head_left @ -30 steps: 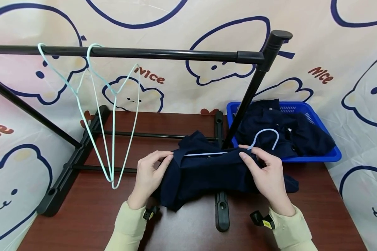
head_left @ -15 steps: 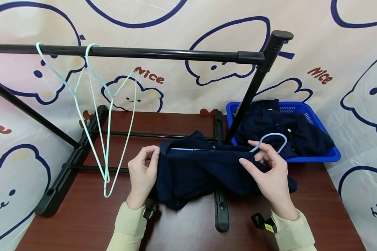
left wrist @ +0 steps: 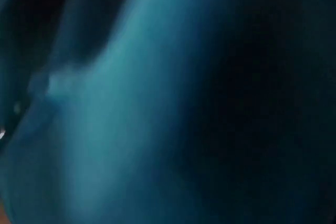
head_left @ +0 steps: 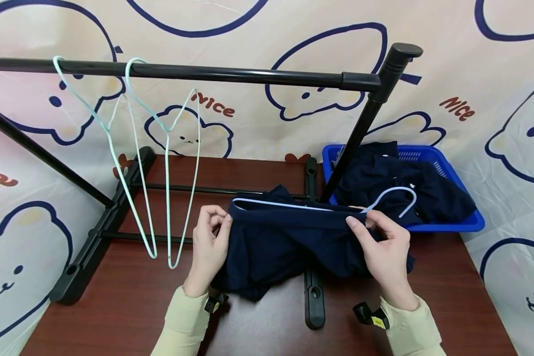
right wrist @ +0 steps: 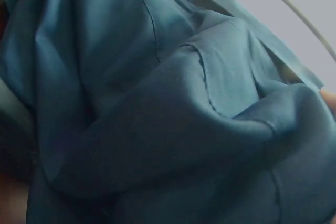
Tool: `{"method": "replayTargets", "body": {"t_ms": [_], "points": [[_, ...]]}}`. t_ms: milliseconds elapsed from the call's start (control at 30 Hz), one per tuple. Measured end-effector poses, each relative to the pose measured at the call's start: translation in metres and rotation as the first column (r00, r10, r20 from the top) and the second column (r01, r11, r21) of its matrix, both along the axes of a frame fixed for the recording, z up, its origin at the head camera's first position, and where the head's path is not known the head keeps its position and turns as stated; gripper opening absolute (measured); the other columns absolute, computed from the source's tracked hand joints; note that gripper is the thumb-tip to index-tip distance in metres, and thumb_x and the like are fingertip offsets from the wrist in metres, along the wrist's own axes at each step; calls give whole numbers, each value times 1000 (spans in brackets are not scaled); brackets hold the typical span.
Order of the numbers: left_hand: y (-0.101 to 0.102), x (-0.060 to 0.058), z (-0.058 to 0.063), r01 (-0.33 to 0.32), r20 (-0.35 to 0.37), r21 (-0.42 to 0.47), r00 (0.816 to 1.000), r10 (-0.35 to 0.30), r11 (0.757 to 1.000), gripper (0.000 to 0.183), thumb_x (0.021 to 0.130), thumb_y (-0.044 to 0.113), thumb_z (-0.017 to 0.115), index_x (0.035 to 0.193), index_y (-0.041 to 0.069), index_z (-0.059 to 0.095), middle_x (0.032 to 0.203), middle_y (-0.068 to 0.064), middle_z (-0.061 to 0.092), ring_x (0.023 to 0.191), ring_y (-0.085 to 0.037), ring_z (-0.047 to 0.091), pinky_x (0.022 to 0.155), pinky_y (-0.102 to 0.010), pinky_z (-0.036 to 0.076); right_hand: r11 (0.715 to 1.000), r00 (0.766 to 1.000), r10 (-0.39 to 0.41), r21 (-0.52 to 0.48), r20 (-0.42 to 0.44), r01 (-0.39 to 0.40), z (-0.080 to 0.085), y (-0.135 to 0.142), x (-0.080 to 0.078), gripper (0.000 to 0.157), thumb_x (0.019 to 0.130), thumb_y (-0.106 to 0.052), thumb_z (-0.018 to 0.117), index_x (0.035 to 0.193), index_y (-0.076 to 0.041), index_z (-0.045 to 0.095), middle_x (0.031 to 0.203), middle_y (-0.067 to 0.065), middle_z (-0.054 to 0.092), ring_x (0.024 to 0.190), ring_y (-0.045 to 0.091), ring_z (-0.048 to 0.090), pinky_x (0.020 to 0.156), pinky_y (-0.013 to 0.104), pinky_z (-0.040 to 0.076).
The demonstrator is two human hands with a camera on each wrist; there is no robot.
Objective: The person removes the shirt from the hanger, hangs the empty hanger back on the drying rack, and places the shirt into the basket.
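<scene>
A dark navy garment is stretched between both hands above the table. My left hand pinches the left end of its upper edge between thumb and fingers. The right hand pinches the same edge near its right end, close to a light blue hanger. The hanger's hook sticks out there, while its bar runs inside the garment's opening; the rest is covered. Blurred cloth fills the left wrist view. Folds and stitched seams of the garment take up most of the right wrist view.
Two mint hangers hang from the black rail at the left. A blue basket with more navy clothing stands at the back right. The rack's black foot lies on the brown table beneath the garment.
The hanger's hook has shifted right, and the garment's edge is pulled straighter. My left hand went left, then slightly back right. The mint hangers swing a little on the rail.
</scene>
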State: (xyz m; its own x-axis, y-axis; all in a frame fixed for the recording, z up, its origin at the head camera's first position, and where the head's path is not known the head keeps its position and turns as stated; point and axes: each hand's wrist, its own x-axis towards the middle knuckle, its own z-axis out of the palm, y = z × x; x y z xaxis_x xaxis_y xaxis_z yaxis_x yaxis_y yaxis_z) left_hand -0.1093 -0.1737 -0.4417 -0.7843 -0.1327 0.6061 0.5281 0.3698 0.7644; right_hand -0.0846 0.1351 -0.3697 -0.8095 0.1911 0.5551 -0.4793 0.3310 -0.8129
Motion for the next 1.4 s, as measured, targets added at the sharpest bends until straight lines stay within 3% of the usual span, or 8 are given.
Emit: {"method": "replayTargets", "body": {"t_ms": [167,267,467,767,900,1167,1267,1400], "points": [[-1,-4,-12,56,97,-14,994,-54,998,12,99,-6,59,110,-3,53,72,-3,61,52,-8,39,56,-20,36,997,997,17,-76,-81,-24,-20,4,-11,23,83,16,72,70,4,57,60,2,42,54,9,38,49,23,27],[-3,-4,-16,157,200,-54,969,-144,986,26,107,16,55,129,2,55,106,-9,66,90,-15,61,86,-28,47,995,996,5,-103,-93,-15,-26,5,-15,25,85,13,73,69,2,57,59,1,39,52,10,36,48,23,26],[3,3,-18,425,458,-141,829,-321,894,97,87,58,75,161,21,25,162,-3,28,143,-22,33,112,-52,30,989,996,-4,-145,-91,-9,-26,2,-17,23,86,12,72,71,4,57,60,3,40,54,11,37,50,22,28],[29,2,-21,387,518,-136,812,-268,912,34,105,11,56,135,-4,56,128,-18,62,113,-25,60,96,-41,46,984,998,42,-168,-51,-50,-25,-5,-16,22,89,10,71,72,4,58,62,2,42,55,12,39,51,24,29],[36,4,-21,492,547,-28,736,-398,870,23,107,12,50,117,-5,62,109,-12,62,97,-19,59,88,-34,43,973,998,43,-223,-48,-53,-23,-3,-17,16,90,9,70,78,9,61,62,1,43,55,11,39,52,23,30],[43,11,-16,736,534,39,557,-637,676,35,109,27,45,118,0,66,113,-8,60,103,-16,55,93,-31,41,947,998,61,-315,-27,-66,-18,8,-21,12,95,5,67,99,15,71,86,6,74,72,13,59,65,22,44],[44,15,-1,695,603,104,525,-601,711,36,105,19,49,132,-4,56,128,-12,56,114,-21,51,100,-34,37,945,995,98,-313,-12,-97,-17,10,-23,14,96,6,64,105,12,73,105,10,75,86,15,64,72,22,46],[33,9,-5,594,684,92,545,-484,799,39,104,25,49,129,-3,57,124,-12,57,112,-23,51,100,-38,37,951,990,139,-280,15,-129,-20,11,-24,19,99,4,62,112,9,74,114,14,73,98,16,66,80,22,49]]}}
